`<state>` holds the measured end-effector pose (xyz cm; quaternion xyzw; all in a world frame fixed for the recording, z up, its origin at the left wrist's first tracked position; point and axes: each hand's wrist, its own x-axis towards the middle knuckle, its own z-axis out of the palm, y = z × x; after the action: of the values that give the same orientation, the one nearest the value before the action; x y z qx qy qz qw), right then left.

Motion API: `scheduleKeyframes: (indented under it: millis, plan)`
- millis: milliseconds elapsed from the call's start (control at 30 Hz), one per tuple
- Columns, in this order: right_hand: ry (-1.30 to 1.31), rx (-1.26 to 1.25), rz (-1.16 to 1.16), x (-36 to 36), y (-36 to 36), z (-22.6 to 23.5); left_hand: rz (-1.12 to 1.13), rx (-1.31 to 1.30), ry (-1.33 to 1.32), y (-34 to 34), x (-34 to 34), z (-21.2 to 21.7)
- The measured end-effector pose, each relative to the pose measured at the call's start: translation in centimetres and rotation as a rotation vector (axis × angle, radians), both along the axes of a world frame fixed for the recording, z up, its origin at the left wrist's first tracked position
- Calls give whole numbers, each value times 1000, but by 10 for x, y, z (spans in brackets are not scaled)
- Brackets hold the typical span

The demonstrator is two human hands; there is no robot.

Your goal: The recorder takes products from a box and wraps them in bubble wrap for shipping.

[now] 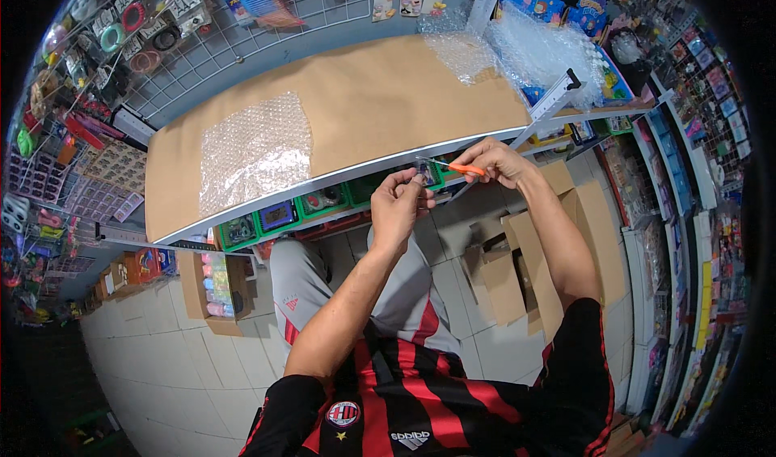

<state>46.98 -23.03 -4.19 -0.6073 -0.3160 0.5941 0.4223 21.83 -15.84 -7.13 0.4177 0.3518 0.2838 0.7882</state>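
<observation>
L hand point(398, 206) pinches small clear packet point(423, 172) w/ fingertips, R hand point(495, 161) grips orange-handled scissors point(464, 168) at its edge, above brown table point(364, 109).

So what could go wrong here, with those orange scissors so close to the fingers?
The right hand works the orange-handled scissors right beside the left hand, which pinches a small clear packet; a slip might nick the fingertips. The packet is held in the air off the table, so it could drop to the tiled floor.
</observation>
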Motion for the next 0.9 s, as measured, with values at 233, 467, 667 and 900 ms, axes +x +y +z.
scheduleKeyframes:
  millis: [233, 467, 667, 900]
  plan:
    - [-52, -7, 41, -1, 4, 4, 5, 4, 10, 1, -1, -1]
    - [-53, -4, 31, 0, 2, 4, 4, 8, 1, 1, -1, 0]
    - [-70, 11, 43, 1, 2, 2, 6, -1, -13, 1, 0, -2]
    - [-75, -4, 58, 1, 3, -1, 4, -4, 0, 1, -1, -2]
